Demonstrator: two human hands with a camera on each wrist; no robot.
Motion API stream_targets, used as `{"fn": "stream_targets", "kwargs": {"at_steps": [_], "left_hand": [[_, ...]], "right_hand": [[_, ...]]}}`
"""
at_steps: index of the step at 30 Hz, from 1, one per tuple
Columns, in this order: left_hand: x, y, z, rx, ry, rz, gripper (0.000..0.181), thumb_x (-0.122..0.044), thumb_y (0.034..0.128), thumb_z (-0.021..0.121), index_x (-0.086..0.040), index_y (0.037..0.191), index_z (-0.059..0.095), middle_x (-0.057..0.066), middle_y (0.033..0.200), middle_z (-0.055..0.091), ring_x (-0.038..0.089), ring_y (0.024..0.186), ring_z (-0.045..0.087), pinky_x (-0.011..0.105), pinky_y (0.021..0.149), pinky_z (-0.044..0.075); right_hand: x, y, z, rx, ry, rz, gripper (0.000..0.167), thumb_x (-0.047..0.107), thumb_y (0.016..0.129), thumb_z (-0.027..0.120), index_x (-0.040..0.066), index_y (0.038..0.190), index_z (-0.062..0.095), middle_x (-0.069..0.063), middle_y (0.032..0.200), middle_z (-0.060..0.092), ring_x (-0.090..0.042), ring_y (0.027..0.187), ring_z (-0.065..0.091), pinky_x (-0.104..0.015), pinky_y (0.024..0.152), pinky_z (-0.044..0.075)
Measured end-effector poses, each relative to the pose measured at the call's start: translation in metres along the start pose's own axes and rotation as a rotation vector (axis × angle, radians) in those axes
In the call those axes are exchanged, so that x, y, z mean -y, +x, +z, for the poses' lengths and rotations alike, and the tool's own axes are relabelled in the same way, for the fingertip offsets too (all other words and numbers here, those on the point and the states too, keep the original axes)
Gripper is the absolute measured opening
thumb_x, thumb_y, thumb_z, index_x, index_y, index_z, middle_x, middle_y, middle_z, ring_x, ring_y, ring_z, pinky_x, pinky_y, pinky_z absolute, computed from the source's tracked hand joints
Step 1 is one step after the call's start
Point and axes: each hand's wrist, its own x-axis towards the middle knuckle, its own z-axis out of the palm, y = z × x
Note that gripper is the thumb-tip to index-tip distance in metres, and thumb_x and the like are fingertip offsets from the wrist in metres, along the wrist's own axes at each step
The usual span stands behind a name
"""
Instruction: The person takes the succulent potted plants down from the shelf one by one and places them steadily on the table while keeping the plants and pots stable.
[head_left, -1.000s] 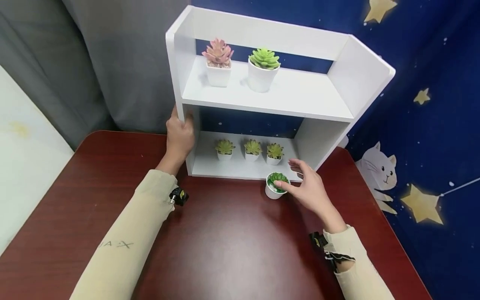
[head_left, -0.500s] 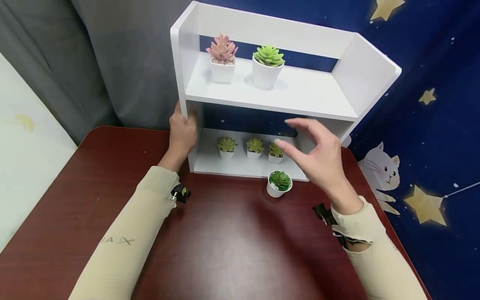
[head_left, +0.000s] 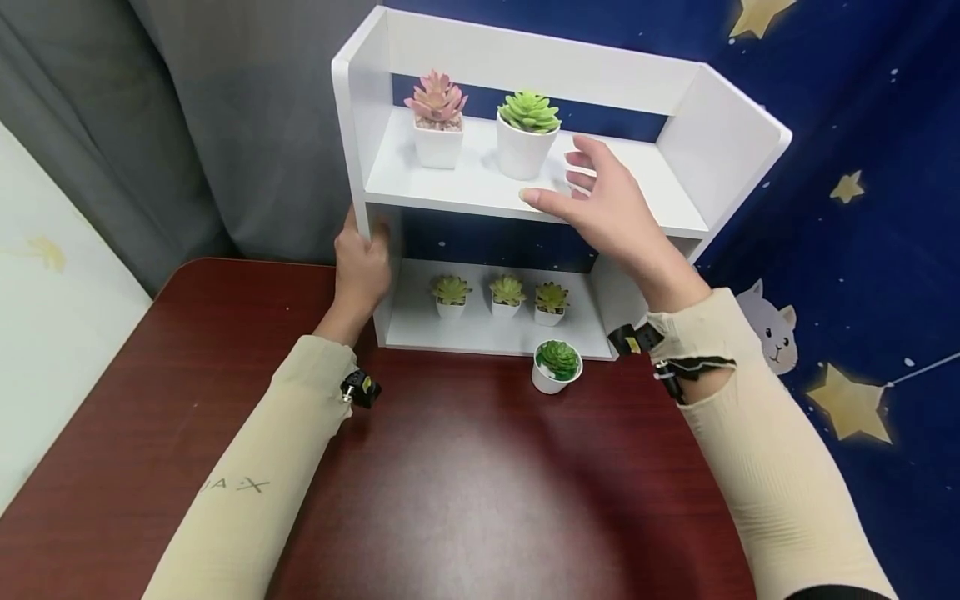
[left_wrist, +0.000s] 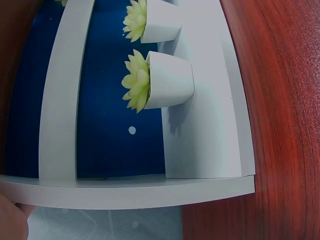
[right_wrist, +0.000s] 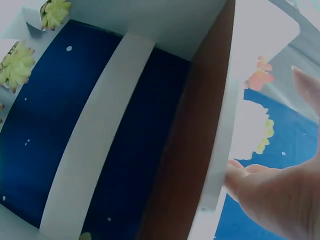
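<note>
Left grip (head_left: 362, 271) is clasping the white shelf (head_left: 540, 52) | right grip (head_left: 611, 208) is hovering unclenched | just left of it, bright green succulent (head_left: 527, 143) is standing | below it, dark green succulent (head_left: 557, 365) is sitting on desk (head_left: 450, 483)

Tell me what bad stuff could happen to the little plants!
The right hand is close to the bright green plant, so it might knock it over. The left hand grips the white shelf; a jerk could wobble the pink plant. Coming down, the right hand might bump the dark green plant.
</note>
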Motion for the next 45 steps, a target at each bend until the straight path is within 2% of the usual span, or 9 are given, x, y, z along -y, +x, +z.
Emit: {"fn": "stream_targets", "kwargs": {"at_steps": [3,9,14,21,28,32,35,41,45], "left_hand": [[0.0,-0.001,-0.001,-0.006,0.003,0.004,0.042,-0.025,0.1071,0.045,-0.007,0.145,0.047,0.015,0.147,0.056,0.021,0.135,0.053,0.044,0.114,0.041],[0.0,-0.002,-0.002,-0.017,0.009,0.012,0.042,-0.026,0.1071,0.045,-0.007,0.145,0.048,0.015,0.147,0.057,0.019,0.135,0.053,0.043,0.114,0.041],[0.0,-0.001,-0.003,-0.015,-0.006,0.009,0.043,-0.025,0.107,0.045,-0.008,0.146,0.047,0.015,0.147,0.057,0.017,0.135,0.053,0.042,0.115,0.04],[-0.002,-0.002,-0.001,-0.026,-0.022,0.0,0.042,-0.025,0.107,0.045,-0.009,0.146,0.048,0.014,0.147,0.058,0.015,0.134,0.053,0.042,0.115,0.041],[-0.003,-0.001,0.0,-0.029,-0.033,0.012,0.042,-0.023,0.1069,0.045,-0.009,0.146,0.048,0.015,0.145,0.058,0.016,0.133,0.054,0.041,0.114,0.041],[-0.003,-0.001,0.001,-0.025,-0.042,0.009,0.041,-0.022,0.1067,0.045,-0.007,0.145,0.048,0.016,0.144,0.058,0.017,0.132,0.054,0.041,0.114,0.041],[-0.003,-0.001,0.002,-0.018,-0.038,0.012,0.042,-0.023,0.1066,0.045,-0.007,0.145,0.048,0.015,0.145,0.058,0.017,0.132,0.054,0.041,0.114,0.041],[-0.001,-0.001,0.003,-0.024,-0.024,0.01,0.042,-0.023,0.1068,0.045,-0.009,0.146,0.048,0.014,0.147,0.058,0.016,0.134,0.053,0.04,0.115,0.041],[0.0,0.0,0.003,-0.02,-0.027,0.002,0.043,-0.026,0.1069,0.046,-0.009,0.146,0.048,0.014,0.146,0.058,0.016,0.134,0.054,0.04,0.115,0.041]], "right_hand": [[0.004,0.01,0.003,0.008,0.001,0.037,0.103,0.05,0.085,0.077,0.02,0.163,0.018,-0.005,0.167,0.03,-0.023,0.151,0.037,-0.039,0.119,0.037],[0.009,0.027,0.01,-0.014,0.083,0.062,0.102,0.045,0.085,0.079,0.019,0.162,0.019,-0.007,0.167,0.029,-0.025,0.15,0.039,-0.038,0.117,0.04],[0.013,0.042,0.017,-0.048,0.138,0.083,0.098,0.043,0.085,0.08,0.018,0.161,0.022,-0.006,0.164,0.033,-0.019,0.148,0.04,-0.032,0.118,0.038],[0.019,0.063,0.023,-0.095,0.234,0.172,0.093,0.043,0.083,0.082,0.027,0.159,0.029,0.0,0.164,0.033,-0.012,0.145,0.036,-0.027,0.118,0.033],[0.018,0.068,0.028,-0.169,0.279,0.153,0.087,0.034,0.081,0.086,0.02,0.154,0.04,0.0,0.154,0.048,-0.008,0.133,0.046,-0.021,0.11,0.04],[0.018,0.065,0.028,-0.186,0.286,0.156,0.083,0.033,0.08,0.087,0.017,0.151,0.046,0.002,0.15,0.052,-0.008,0.13,0.048,-0.02,0.109,0.041],[0.016,0.061,0.027,-0.185,0.281,0.127,0.084,0.032,0.08,0.087,0.018,0.151,0.045,0.001,0.148,0.053,-0.008,0.127,0.049,-0.02,0.107,0.041],[0.009,0.05,0.028,-0.174,0.259,-0.005,0.078,0.032,0.079,0.087,0.014,0.146,0.05,-0.001,0.137,0.06,-0.009,0.113,0.05,-0.022,0.096,0.043],[0.006,0.039,0.03,-0.171,0.297,-0.08,0.071,0.028,0.079,0.087,0.011,0.14,0.055,-0.004,0.132,0.064,-0.01,0.109,0.054,-0.023,0.094,0.045]]}}
